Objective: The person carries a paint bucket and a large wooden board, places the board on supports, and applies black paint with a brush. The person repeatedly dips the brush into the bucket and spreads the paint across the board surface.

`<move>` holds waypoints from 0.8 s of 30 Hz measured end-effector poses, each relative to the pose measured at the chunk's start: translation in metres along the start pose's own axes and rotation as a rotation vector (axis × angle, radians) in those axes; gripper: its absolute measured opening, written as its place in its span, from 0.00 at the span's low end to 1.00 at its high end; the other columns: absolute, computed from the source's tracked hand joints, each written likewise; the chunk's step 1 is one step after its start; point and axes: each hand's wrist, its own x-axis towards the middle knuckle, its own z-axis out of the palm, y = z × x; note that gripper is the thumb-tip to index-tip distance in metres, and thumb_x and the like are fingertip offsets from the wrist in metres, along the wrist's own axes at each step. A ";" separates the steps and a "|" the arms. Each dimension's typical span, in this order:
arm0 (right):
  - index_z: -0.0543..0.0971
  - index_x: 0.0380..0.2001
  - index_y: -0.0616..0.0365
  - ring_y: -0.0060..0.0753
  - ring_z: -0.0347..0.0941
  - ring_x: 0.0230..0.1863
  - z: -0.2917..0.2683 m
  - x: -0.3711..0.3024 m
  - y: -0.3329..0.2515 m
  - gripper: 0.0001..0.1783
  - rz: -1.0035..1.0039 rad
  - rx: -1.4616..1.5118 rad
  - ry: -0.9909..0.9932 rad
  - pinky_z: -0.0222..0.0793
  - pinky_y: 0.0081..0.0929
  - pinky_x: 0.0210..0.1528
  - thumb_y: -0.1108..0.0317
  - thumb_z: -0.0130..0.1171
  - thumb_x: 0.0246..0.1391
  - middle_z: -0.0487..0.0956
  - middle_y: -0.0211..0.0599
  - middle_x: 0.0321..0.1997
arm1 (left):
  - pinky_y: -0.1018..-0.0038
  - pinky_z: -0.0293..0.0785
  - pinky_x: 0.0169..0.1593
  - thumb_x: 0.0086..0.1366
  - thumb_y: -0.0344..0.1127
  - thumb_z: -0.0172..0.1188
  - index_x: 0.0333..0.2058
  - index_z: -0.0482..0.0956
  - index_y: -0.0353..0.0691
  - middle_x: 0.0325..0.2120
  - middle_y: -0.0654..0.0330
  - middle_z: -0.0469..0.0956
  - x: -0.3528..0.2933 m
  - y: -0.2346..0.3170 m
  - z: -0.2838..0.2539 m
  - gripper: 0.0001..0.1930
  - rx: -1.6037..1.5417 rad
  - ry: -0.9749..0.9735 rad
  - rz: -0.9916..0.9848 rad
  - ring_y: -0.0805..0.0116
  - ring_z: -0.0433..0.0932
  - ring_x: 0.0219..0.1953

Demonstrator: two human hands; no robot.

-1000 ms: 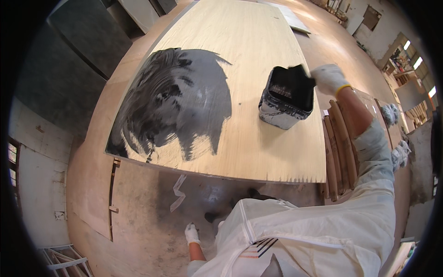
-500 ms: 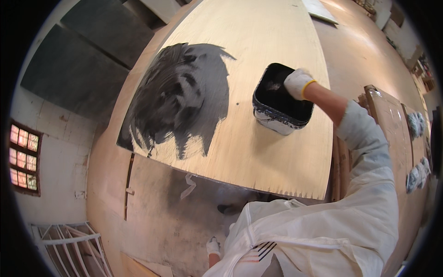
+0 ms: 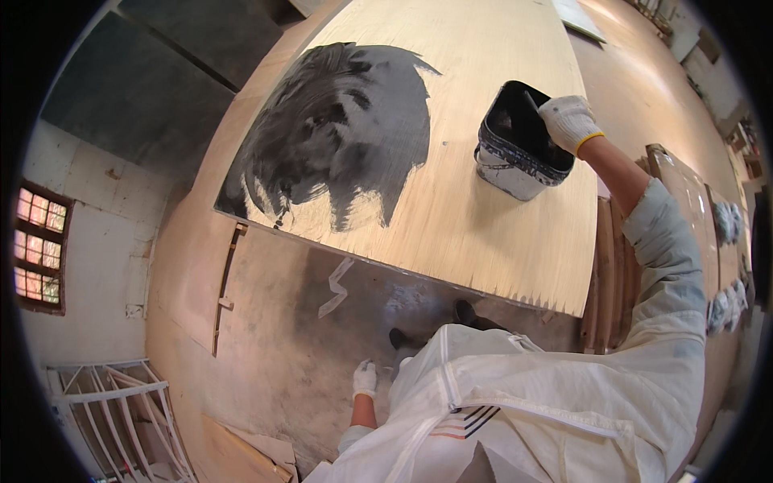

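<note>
My right hand (image 3: 570, 124), in a white knit glove with a yellow cuff, is over the right side of a black-rimmed bucket (image 3: 519, 179). Its fingers are closed and reach into the opening. A dark, narrow bar (image 3: 529, 101) shows beside them, its lower part lost in the black interior. The bucket stands upright on a pale wooden board (image 3: 515, 249), its outside smeared with dark paint. To its left, a wide patch of black paint (image 3: 338, 145) covers the board with streaky edges. Low by my side hangs my gloved left hand (image 3: 365, 378), fingers loosely apart, holding nothing visible.
Dark panels (image 3: 145, 76) lie beyond the board at the left. Wrapped brown packages (image 3: 684, 201) are stacked at the right. A white metal rack (image 3: 121, 419) stands low at the left, and a crumpled strip (image 3: 336, 288) hangs below the board's near edge.
The view has shifted, so the board and bucket sit higher and further right. My right hand stays at the bucket, now by its right rim. More of my left hand and forearm shows.
</note>
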 end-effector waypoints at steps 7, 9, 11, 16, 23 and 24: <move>0.88 0.44 0.51 0.54 0.87 0.43 -0.034 -0.049 -0.017 0.13 0.258 0.049 0.299 0.83 0.47 0.43 0.68 0.57 0.62 0.88 0.50 0.42 | 0.71 0.78 0.35 0.72 0.38 0.56 0.58 0.82 0.38 0.35 0.58 0.85 0.040 -0.039 -0.073 0.19 0.008 -0.081 -0.078 0.71 0.80 0.29; 0.85 0.47 0.47 0.54 0.85 0.45 -0.058 -0.073 -0.017 0.13 0.377 0.073 0.364 0.81 0.48 0.45 0.67 0.56 0.63 0.87 0.46 0.44 | 0.71 0.77 0.31 0.72 0.38 0.56 0.57 0.83 0.39 0.34 0.58 0.85 0.051 -0.048 -0.094 0.19 0.031 -0.102 -0.117 0.70 0.79 0.27; 0.82 0.51 0.43 0.55 0.82 0.50 -0.073 -0.100 -0.018 0.14 0.474 0.124 0.411 0.78 0.49 0.51 0.65 0.55 0.65 0.85 0.43 0.47 | 0.71 0.75 0.28 0.72 0.38 0.56 0.56 0.83 0.40 0.32 0.59 0.84 0.066 -0.062 -0.114 0.18 0.082 -0.116 -0.123 0.70 0.79 0.25; 0.81 0.58 0.43 0.50 0.82 0.55 -0.068 -0.186 -0.049 0.22 0.643 0.422 0.317 0.77 0.43 0.56 0.55 0.62 0.63 0.86 0.40 0.54 | 0.70 0.75 0.26 0.71 0.37 0.56 0.56 0.82 0.42 0.32 0.61 0.82 0.110 -0.052 -0.141 0.18 0.076 -0.192 -0.143 0.69 0.78 0.24; 0.82 0.58 0.42 0.53 0.81 0.58 0.028 -0.286 -0.184 0.26 0.962 0.858 -0.130 0.76 0.45 0.61 0.55 0.66 0.56 0.85 0.47 0.55 | 0.72 0.75 0.28 0.73 0.37 0.56 0.57 0.81 0.42 0.36 0.63 0.82 0.152 -0.011 -0.141 0.17 0.024 -0.283 -0.027 0.70 0.79 0.27; 0.81 0.60 0.42 0.54 0.81 0.58 0.031 -0.283 -0.209 0.26 0.990 0.883 -0.237 0.75 0.45 0.62 0.58 0.62 0.57 0.85 0.48 0.56 | 0.72 0.76 0.28 0.74 0.37 0.56 0.57 0.80 0.42 0.37 0.63 0.82 0.152 -0.006 -0.144 0.17 0.019 -0.292 -0.012 0.70 0.79 0.28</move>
